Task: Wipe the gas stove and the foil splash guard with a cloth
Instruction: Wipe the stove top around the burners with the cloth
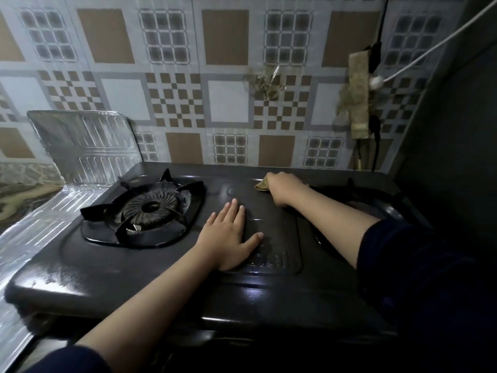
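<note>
The gas stove [150,267] is the landmark. Its left burner [146,208] sits on its left half. The foil splash guard [86,146] stands just behind and beside its left edge. The left hand [228,238] lies on its middle; the right hand [282,188], over a cloth [262,185], lies toward its back, right of centre.

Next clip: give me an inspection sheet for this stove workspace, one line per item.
Surface: black gas stove top, glossy, left burner grate in place.
Job's things: cloth bunched at the stove's rear centre; foil splash guard standing at the left.
Clutter: nothing seen on the stove top.
Grips: right hand closed on the cloth; left hand flat, open, on the stove.
Cables: white cord and dark cord at the wall, upper right.
Surroundings: patterned tile wall; dirty tape patches near the cords.
</note>
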